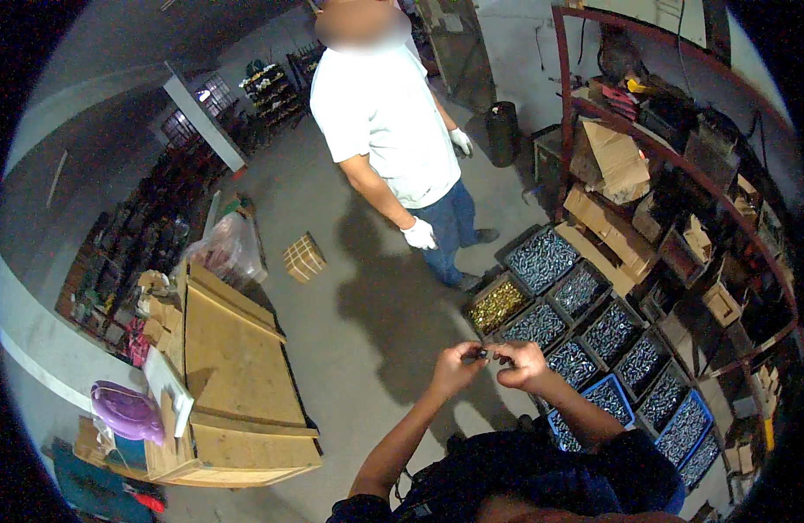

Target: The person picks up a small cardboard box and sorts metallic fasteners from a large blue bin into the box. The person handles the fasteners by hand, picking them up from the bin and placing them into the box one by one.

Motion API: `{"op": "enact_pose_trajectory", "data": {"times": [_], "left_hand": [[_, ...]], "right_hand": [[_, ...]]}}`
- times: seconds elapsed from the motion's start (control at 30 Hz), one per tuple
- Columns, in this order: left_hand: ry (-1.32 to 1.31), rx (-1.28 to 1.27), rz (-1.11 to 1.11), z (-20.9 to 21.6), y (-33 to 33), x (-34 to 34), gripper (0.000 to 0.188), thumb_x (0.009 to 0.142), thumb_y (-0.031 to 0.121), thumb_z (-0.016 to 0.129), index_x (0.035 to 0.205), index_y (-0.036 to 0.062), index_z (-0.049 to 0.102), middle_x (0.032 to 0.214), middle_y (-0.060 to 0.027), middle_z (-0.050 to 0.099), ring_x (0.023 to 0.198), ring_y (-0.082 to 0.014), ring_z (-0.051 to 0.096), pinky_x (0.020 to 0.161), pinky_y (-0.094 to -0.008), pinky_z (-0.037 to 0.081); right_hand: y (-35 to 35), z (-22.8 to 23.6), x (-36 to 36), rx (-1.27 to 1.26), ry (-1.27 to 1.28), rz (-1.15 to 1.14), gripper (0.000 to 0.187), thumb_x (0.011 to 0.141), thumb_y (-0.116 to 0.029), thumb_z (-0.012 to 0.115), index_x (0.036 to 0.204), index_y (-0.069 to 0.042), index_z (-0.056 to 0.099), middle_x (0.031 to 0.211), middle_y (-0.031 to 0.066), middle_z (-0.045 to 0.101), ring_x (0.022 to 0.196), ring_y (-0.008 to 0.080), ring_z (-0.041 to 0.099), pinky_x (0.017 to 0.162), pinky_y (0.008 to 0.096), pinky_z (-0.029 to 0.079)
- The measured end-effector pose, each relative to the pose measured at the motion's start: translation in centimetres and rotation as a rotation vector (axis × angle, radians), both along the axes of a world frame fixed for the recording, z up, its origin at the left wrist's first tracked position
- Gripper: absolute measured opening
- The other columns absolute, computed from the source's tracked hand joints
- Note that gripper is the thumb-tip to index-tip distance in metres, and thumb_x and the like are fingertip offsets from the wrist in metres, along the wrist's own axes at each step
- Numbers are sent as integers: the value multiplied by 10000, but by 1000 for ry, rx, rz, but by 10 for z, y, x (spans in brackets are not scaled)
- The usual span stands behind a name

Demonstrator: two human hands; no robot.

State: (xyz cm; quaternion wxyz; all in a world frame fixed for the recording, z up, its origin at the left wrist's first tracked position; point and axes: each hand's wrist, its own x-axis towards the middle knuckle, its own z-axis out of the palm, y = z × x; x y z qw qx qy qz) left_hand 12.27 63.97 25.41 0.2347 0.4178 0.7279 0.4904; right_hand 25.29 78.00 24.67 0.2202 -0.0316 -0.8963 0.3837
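Note:
In front of my body, my left hand (457, 368) and my right hand (522, 366) meet fingertip to fingertip. Between them is a small dark part (482, 354), too small to name. Both hands are closed in a pinch on it. Just beyond and to the right of my hands stand several bins of small metal fasteners. One holds gold-coloured fasteners (498, 305); the others hold silvery fasteners (534, 324). A blue-rimmed bin (630, 403) is partly hidden by my right forearm.
A person (389, 122) in a white shirt and white gloves stands ahead. At the left is a large wooden crate (236, 366) with a purple object (127, 411) beside it. A strapped box (305, 258) lies on the floor. Shelving with a red frame (672, 152) lines the right.

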Motion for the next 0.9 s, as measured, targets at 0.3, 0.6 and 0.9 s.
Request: {"op": "enact_pose_trajectory", "data": {"times": [0.3,0.6,0.9], "left_hand": [[37,-48,27,3,4,6,284,727,95,692,984,10,607,877,-90,657,828,-155,618,753,-284,475],[16,-66,68,3,0,6,252,714,49,677,956,24,611,863,-71,645,824,-143,604,746,-277,469],[2,-40,97,10,-4,4,214,698,32,688,894,11,605,806,-55,629,773,-132,594,722,-273,468]], "right_hand": [[6,-11,5,-24,19,3,591,561,-224,646,1142,-145,573,814,125,634,658,292,614,574,367,505],[8,17,0,-10,41,100,540,550,-118,591,1090,-123,604,804,123,631,678,241,630,615,325,518],[5,-11,-1,-66,-82,129,628,568,-309,645,1177,-201,544,919,169,616,753,337,603,638,421,492]]}}
